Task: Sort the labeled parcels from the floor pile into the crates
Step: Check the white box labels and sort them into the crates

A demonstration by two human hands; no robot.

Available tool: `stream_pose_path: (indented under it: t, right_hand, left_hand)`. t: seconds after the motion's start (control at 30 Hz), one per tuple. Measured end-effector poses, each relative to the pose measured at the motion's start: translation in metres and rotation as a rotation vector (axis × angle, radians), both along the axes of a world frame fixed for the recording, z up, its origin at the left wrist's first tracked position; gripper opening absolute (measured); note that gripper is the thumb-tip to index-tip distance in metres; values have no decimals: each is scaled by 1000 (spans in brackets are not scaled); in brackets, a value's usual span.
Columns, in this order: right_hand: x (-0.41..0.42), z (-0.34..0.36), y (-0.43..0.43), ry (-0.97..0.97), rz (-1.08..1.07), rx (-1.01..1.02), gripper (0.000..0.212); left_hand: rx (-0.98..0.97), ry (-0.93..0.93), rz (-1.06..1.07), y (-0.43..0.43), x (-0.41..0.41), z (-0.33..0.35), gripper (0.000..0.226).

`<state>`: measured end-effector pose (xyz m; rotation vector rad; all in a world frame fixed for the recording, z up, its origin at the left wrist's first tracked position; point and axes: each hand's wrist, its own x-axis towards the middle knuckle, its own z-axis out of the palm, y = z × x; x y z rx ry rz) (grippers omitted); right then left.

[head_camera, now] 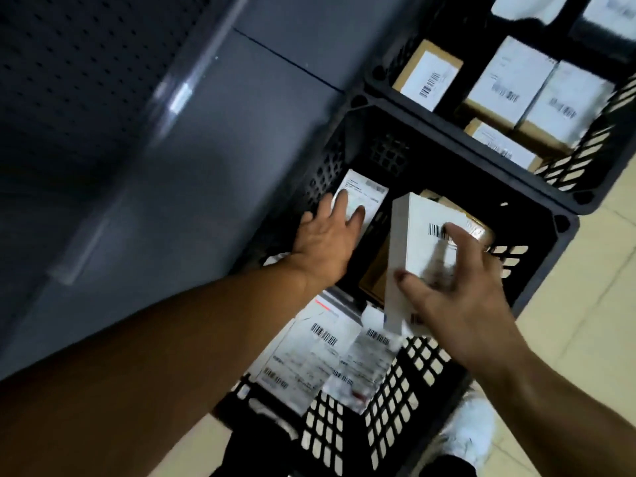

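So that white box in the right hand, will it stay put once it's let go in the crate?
Probably stiff: the white box keeps crisp edges in the right hand. Likely light, held by spread fingers. Tilted over uneven parcels in the black crate, it may tip or slide.

A tall grey metal cabinet point(220, 139) fills the left half of the view, its flat panels meeting at a thin dark seam that runs toward the far right. Its far left portion is a darker perforated panel point(69, 60) dotted with small holes. A pale strip, possibly a handle or label holder point(81, 251), lies along the cabinet's near left side, though blur makes it hard to tell which. To the right, a floor of cream tiles point(581, 280) shows thin grout lines. At the near right edge a white shoe point(469, 433) rests on that floor.
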<state>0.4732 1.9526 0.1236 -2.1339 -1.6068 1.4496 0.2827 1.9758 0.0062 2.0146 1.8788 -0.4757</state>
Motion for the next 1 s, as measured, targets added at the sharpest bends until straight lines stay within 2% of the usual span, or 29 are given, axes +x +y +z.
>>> stream_pose_path:
  t: [0.2, 0.33, 0.4, 0.5, 0.63, 0.77, 0.9, 1.0]
  right_hand:
    - [-44, -3, 22, -121, 17, -14, 104]
    - [-88, -30, 31, -212, 50, -52, 106]
    - [-110, -56, 41, -261, 52, -96, 103]
    - [-129, -95, 62, -382, 38, -203, 111]
    - [-146, -142, 80, -352, -141, -252, 111]
    - [-151, -186, 82, -373, -181, -296, 111]
    - [-151, -209, 81, -342, -195, -210, 107]
    - [-148, -217, 85, -263, -178, -123, 94]
  left_hand:
    - [59, -70, -26, -23, -21, 106, 97]
    - [82, -119, 9, -29, -37, 135, 97]
    - [120, -122, -1, -27, -48, 136, 93]
    - [239, -112, 24, -19, -68, 125, 96]
    - [287, -91, 80, -11, -85, 101, 91]
    - [315, -133, 60, -17, -90, 85, 87]
    - [337, -144, 81, -34, -109, 77, 83]
    - [329, -142, 125, -47, -118, 73, 81]
